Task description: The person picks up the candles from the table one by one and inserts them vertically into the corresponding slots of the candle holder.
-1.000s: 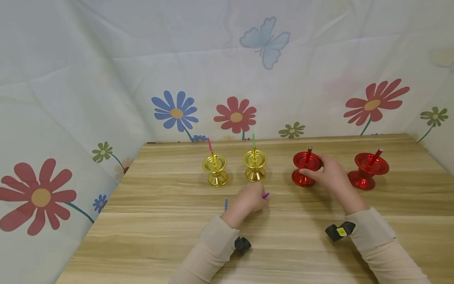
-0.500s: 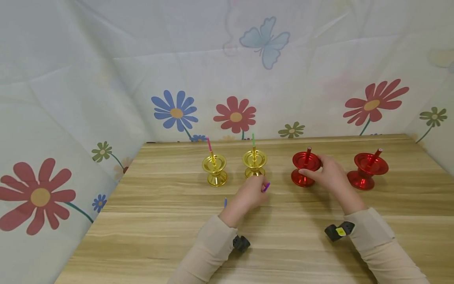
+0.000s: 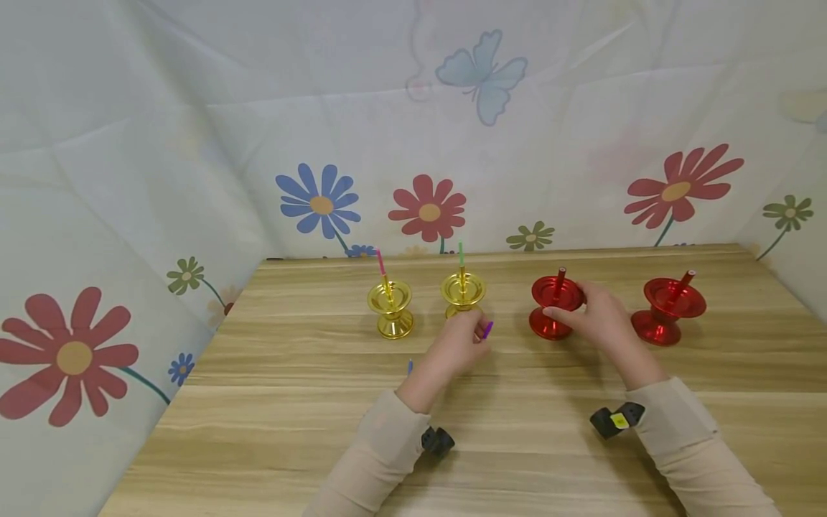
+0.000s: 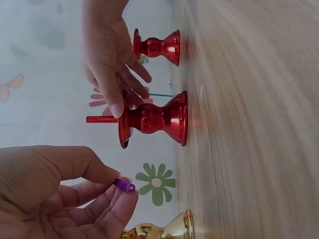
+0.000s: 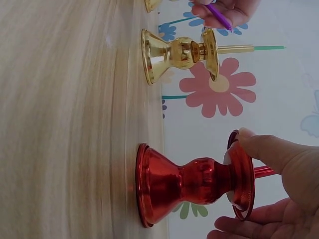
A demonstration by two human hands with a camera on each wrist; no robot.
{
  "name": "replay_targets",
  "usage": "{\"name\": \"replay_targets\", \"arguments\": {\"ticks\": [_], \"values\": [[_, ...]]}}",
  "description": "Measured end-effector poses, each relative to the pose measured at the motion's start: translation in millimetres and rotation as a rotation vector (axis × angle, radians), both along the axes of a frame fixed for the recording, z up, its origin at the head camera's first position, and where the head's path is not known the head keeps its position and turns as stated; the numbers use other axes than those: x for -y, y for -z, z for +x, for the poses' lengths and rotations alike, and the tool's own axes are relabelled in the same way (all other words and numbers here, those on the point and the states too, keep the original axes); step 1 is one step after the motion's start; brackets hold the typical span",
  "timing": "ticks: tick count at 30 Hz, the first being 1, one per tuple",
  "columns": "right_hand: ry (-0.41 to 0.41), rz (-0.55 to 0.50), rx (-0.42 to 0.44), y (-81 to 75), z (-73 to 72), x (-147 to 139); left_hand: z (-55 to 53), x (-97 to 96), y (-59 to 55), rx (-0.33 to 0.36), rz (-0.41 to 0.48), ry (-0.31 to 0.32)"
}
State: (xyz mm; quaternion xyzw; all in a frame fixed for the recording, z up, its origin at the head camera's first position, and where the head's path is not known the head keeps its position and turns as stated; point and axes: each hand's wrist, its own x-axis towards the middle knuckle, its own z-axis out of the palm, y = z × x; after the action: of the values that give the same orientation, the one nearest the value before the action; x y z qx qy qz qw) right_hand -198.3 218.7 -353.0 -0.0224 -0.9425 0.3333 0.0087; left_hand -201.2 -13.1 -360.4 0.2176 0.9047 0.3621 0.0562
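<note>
My left hand (image 3: 455, 346) pinches a short purple candle (image 3: 487, 330) between thumb and fingers, above the tabletop. The left wrist view shows the candle (image 4: 124, 185) with one end poking out past the fingertips. My right hand (image 3: 601, 316) holds the rim of the nearer red candle holder (image 5: 199, 181), thumb on one side and fingers on the other. That holder stands upright on its base, and its thin red tube (image 3: 561, 281) has no candle showing in it. A blue candle (image 3: 410, 367) is partly hidden by my left forearm.
Two gold candle holders stand to the left, one with a pink candle (image 3: 380, 261), the other with a green candle (image 3: 461, 253). A second red candle holder (image 3: 659, 332) stands at the right. Behind the wooden table (image 3: 271, 402) hangs a flowered cloth (image 3: 362, 143).
My left hand has lifted the purple candle and moved it forward, away from me, while the candle tipped more upright. My right hand stays on the red candle holder.
</note>
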Motion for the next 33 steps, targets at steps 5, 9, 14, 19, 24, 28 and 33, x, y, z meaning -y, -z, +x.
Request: {"name": "replay_targets", "arguments": {"ticks": [5, 9, 14, 19, 24, 28, 33], "values": [[0.001, -0.01, 0.004, 0.1, 0.7, -1, 1.8, -2.5, -2.6, 0.006, 0.047, 0.006], [0.002, -0.009, -0.004, 0.5, 0.8, -2, 1.9, -3.9, -4.2, 0.001, 0.103, 0.016], [0.013, -0.018, -0.006, 1.3, 1.0, -1, 0.3, -5.3, -5.2, 0.006, 0.143, 0.012], [0.013, -0.027, -0.002, 0.6, 1.5, 3, -1.2, -5.9, -6.8, 0.004, 0.189, -0.003], [0.006, -0.044, 0.003, 1.2, 0.6, 4, -2.1, -9.1, -8.9, -0.03, 0.263, -0.021], [0.014, -0.053, 0.002, 4.1, -0.5, 1, -3.8, -16.9, -4.3, -0.052, 0.301, -0.028], [0.018, -0.056, -0.01, 3.4, 0.1, -2, -6.0, -26.2, -6.9, -0.036, 0.317, -0.061]]}}
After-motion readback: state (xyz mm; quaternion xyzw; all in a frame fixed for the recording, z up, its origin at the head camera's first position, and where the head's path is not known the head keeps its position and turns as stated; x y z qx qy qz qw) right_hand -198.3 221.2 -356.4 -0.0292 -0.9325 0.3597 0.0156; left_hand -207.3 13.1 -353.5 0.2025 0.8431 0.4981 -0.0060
